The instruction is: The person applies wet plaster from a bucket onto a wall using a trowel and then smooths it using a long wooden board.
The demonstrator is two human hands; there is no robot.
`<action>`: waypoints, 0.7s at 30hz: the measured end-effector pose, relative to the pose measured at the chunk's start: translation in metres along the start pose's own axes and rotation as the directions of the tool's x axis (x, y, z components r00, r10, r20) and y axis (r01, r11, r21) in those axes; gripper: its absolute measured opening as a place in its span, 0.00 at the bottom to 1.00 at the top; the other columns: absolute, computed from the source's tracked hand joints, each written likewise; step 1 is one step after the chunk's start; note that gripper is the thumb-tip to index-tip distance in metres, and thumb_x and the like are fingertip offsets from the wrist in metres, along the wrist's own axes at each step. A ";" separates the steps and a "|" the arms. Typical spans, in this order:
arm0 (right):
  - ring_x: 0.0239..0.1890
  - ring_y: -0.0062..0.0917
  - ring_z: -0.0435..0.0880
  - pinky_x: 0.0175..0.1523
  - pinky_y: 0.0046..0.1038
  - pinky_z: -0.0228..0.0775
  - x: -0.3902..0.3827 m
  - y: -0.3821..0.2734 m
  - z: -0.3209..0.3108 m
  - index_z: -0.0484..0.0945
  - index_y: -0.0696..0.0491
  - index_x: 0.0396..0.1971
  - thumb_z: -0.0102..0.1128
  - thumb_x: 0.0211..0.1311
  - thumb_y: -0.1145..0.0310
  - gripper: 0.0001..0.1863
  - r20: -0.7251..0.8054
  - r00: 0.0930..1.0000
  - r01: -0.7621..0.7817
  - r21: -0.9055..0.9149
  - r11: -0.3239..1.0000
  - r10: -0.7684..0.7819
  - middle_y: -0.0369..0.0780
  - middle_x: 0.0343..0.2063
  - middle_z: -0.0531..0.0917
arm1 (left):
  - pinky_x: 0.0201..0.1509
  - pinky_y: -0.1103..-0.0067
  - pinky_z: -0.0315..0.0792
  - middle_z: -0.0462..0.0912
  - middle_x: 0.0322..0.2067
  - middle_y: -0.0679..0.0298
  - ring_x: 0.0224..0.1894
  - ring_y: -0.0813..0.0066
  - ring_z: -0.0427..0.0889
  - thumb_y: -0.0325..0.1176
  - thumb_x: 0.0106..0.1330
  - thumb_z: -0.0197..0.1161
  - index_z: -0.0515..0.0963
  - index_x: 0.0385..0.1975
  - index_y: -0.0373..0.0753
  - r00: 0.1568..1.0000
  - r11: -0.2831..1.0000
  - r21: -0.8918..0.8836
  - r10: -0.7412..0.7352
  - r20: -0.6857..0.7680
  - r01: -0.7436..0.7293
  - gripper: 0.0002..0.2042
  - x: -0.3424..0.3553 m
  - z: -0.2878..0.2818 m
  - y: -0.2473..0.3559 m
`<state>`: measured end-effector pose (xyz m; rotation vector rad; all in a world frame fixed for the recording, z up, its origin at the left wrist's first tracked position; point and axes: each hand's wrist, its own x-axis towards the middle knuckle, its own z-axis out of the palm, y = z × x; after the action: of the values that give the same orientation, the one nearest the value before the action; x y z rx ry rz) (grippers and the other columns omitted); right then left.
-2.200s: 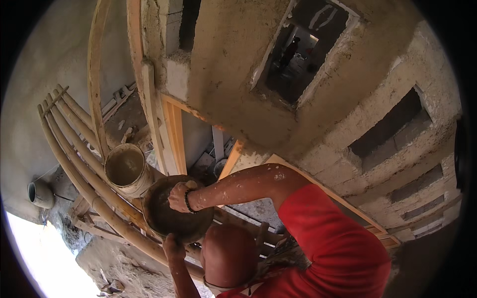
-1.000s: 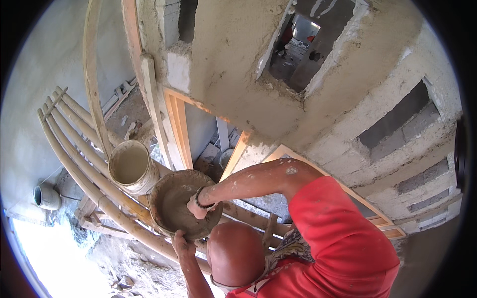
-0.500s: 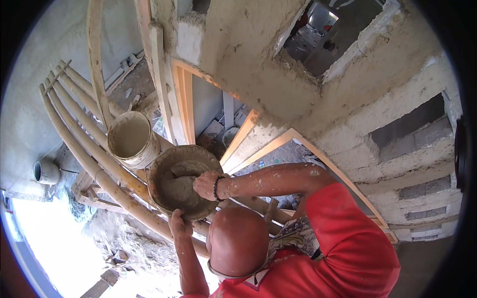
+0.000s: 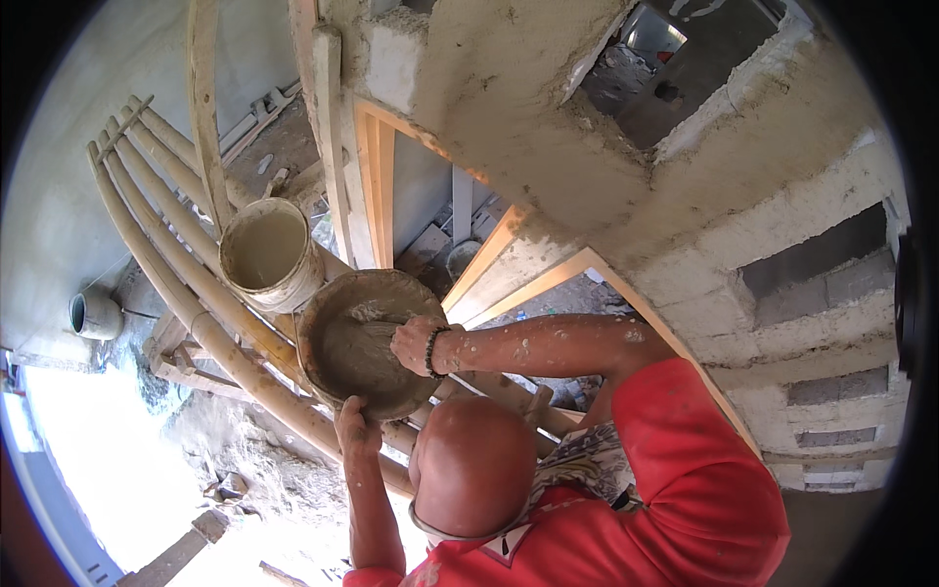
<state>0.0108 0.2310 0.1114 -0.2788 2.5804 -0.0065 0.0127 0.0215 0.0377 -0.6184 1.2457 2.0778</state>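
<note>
Neither of my own hands shows in the head view. Just below me, a person in a red shirt [image 4: 675,440] bends over a round, dark basin [image 4: 381,278]. Wet grey mortar [image 4: 352,342] lies inside it, with a hollow in the middle. The person's right hand [image 4: 417,344], with a beaded band at the wrist, is closed over the basin's right side at the mortar. Whether it holds a tool is hidden. The person's left hand [image 4: 357,428] grips the near rim. Touching or close beside the basin is a mortar-smeared bucket [image 4: 295,291] of grey liquid.
Long round poles [image 4: 186,284] run under the bucket and basin. Upright timbers [image 4: 333,147] and wooden frames [image 4: 562,279] stand beyond. A rough plastered wall [image 4: 548,117] with openings fills the right. Another bucket [image 4: 98,315] is at far left, near bright, rubble-strewn ground [image 4: 230,484].
My view has shifted slightly, so the scene sits a little higher and further right. The mortar's surface has changed shape near the person's right hand. Their left hand still holds the rim.
</note>
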 end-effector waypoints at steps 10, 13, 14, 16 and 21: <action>0.37 0.41 0.83 0.41 0.38 0.75 -0.028 0.012 -0.071 0.81 0.57 0.33 0.52 0.53 0.64 0.14 -0.089 0.996 0.016 0.287 0.958 0.010 0.49 0.30 0.83 | 0.37 0.74 0.71 0.79 0.27 0.49 0.31 0.56 0.78 0.19 0.48 0.57 0.75 0.26 0.32 0.767 0.237 0.784 0.493 0.411 -0.573 0.05 -0.002 -0.020 -0.002; 0.31 0.37 0.85 0.38 0.35 0.76 -0.014 0.015 -0.050 0.83 0.53 0.29 0.52 0.53 0.66 0.11 -0.261 0.963 -0.041 0.093 0.995 0.064 0.44 0.25 0.84 | 0.37 0.73 0.71 0.78 0.27 0.48 0.31 0.53 0.78 0.20 0.48 0.57 0.75 0.25 0.32 0.779 0.181 0.819 0.471 0.414 -0.545 0.05 -0.003 -0.015 -0.002; 0.31 0.35 0.85 0.38 0.35 0.77 -0.001 0.017 -0.031 0.83 0.52 0.28 0.52 0.53 0.67 0.11 -0.253 0.965 -0.054 0.043 0.998 0.063 0.44 0.25 0.84 | 0.37 0.73 0.71 0.78 0.26 0.48 0.31 0.53 0.78 0.20 0.47 0.57 0.75 0.25 0.32 0.780 0.184 0.817 0.467 0.416 -0.546 0.05 -0.003 -0.015 -0.002; 0.31 0.32 0.85 0.36 0.34 0.77 0.017 -0.003 -0.018 0.83 0.50 0.26 0.51 0.53 0.68 0.10 -0.239 0.971 -0.014 -0.055 0.998 0.000 0.42 0.25 0.84 | 0.36 0.73 0.71 0.79 0.27 0.49 0.30 0.55 0.78 0.19 0.46 0.57 0.75 0.25 0.33 0.910 0.795 0.447 0.387 0.145 -0.410 0.06 0.028 -0.061 -0.030; 0.30 0.35 0.85 0.34 0.34 0.77 0.004 -0.005 0.014 0.81 0.55 0.25 0.53 0.51 0.68 0.09 -0.115 0.952 0.273 -0.094 0.958 -0.282 0.45 0.24 0.83 | 0.35 0.75 0.73 0.77 0.29 0.59 0.33 0.70 0.77 0.23 0.52 0.53 0.75 0.30 0.28 0.998 0.998 0.061 -0.017 -0.054 0.020 0.08 -0.002 0.003 -0.006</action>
<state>0.0154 0.2256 0.0979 -0.6898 2.6482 -0.0283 0.0185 0.0255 0.0368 -0.6594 1.3239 2.0115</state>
